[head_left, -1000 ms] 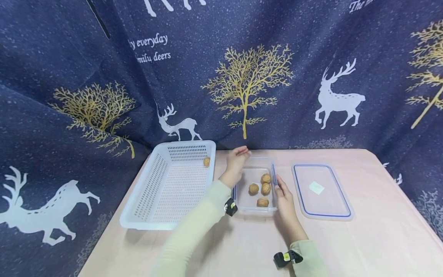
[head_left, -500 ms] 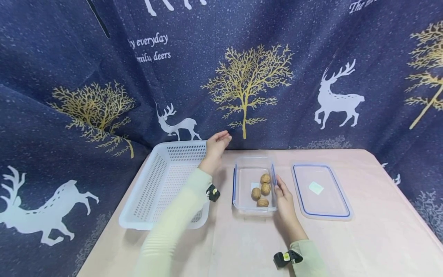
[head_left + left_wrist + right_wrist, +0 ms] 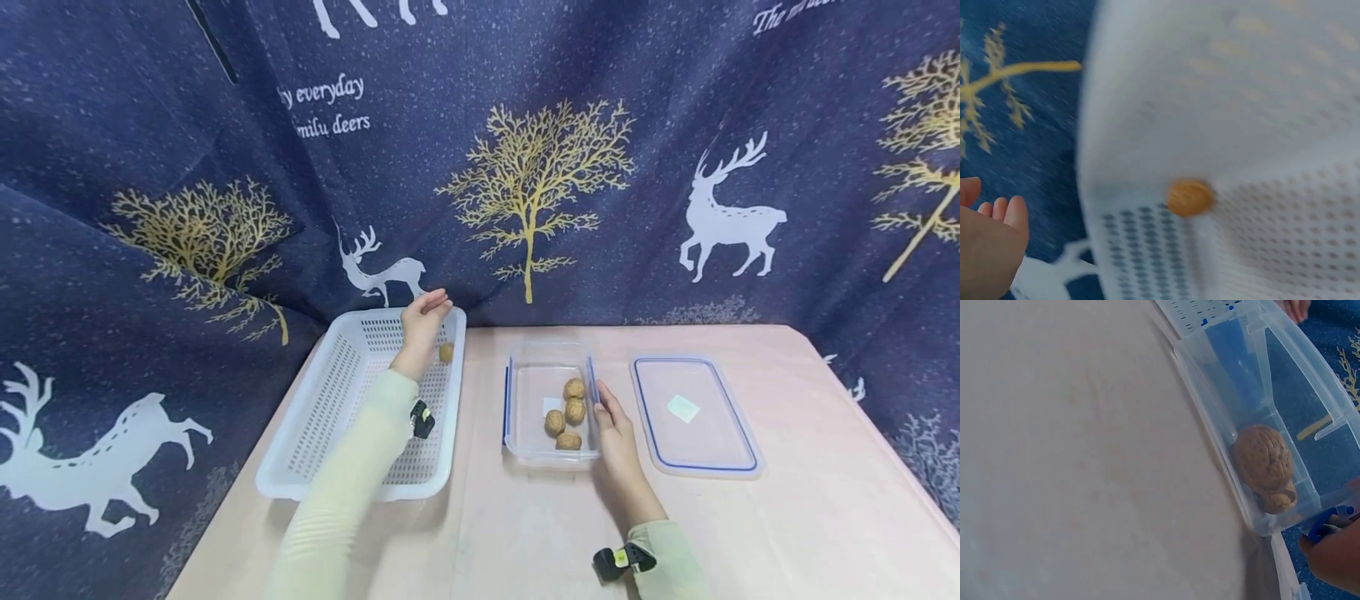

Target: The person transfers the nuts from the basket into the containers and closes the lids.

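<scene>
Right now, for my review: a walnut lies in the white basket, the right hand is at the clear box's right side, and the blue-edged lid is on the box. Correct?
Only the lid is wrong: the head view shows it lying on the table, right of the clear box. The walnut and right hand are as you say.

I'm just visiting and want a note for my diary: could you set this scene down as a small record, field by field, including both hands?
Table: pale pink top, deer-print cloth behind
Basket: white, perforated, at the left
Basket contents: one walnut visible, by the right wall
Box: clear plastic, open, in the middle
Box contents: four walnuts
Lid: blue-edged, lying flat right of the box
Left grip: above the basket's far end, nothing seen in it
Right grip: touching the box's right side
</scene>
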Tool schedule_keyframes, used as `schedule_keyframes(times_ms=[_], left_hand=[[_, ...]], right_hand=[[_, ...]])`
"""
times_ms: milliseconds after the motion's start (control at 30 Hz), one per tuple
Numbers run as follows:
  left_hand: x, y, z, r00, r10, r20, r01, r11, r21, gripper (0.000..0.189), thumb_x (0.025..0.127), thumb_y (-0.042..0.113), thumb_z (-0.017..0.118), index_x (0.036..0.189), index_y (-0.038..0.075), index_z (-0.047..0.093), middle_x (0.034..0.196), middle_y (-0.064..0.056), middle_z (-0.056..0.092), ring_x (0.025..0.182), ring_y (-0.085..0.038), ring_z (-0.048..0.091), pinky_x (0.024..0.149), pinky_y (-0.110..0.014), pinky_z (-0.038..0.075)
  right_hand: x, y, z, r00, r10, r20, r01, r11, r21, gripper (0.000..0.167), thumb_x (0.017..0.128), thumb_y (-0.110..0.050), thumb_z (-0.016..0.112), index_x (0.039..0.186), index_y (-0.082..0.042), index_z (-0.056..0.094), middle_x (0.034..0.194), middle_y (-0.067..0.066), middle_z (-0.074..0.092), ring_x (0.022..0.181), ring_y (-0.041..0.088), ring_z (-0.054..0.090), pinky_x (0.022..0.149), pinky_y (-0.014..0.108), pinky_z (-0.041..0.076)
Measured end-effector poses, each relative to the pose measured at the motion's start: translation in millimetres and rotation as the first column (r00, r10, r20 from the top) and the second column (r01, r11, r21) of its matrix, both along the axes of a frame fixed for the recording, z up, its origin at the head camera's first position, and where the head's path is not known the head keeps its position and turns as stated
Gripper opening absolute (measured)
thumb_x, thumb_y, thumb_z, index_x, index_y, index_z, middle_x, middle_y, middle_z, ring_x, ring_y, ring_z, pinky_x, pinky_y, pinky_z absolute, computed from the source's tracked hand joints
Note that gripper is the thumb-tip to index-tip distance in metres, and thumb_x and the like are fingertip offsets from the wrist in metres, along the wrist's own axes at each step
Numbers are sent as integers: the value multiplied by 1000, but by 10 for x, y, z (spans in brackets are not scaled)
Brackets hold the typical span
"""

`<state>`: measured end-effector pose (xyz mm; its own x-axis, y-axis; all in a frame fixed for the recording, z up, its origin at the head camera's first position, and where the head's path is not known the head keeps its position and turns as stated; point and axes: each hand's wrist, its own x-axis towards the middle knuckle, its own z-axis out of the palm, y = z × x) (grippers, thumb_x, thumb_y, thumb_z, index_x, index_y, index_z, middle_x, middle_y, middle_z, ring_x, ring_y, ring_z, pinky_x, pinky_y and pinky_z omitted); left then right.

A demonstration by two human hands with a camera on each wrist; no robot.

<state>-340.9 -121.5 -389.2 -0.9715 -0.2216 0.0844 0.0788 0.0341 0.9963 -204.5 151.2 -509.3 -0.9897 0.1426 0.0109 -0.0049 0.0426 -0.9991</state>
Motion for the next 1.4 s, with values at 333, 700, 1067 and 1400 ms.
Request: schedule_keyframes(times_ms=[333,700,1067,1400], left_hand=[[-81,-217,-405,998,37,58,-32,996,-87,34,91,0,61,124,-7,57,125,-22,59,117,-30,56,101,-30,45],[-131,-353,-732,984,34,177,-2,984,-176,35,89,4,66,122,-4,60,123,-21,61,116,-30,57,103,-33,44],[-166,-372,-902,976,26,216,47,944,-328,36,87,2,66,122,-5,60,121,-22,62,115,-33,57,103,-36,44],[-444,-465,-1221,984,12,180,67,901,-429,34,75,11,80,107,5,71,102,-10,71,97,-23,64,93,-32,49]], right_hand=[[-16,17,-40,1000,-4,5,4,1000,-10,49,104,-10,30,152,-7,23,158,13,19,146,31,12,119,44,9],[-9,23,-39,1000,-5,4,5,999,-40,49,104,-9,30,152,-8,23,159,12,19,146,30,11,119,44,8],[9,19,-24,1000,4,12,-3,1000,-25,49,104,-11,30,152,-9,23,159,11,18,146,29,11,119,43,8],[8,17,-30,1000,-4,17,5,1000,-30,48,104,-13,31,152,-9,24,159,12,19,146,32,12,119,47,8]])
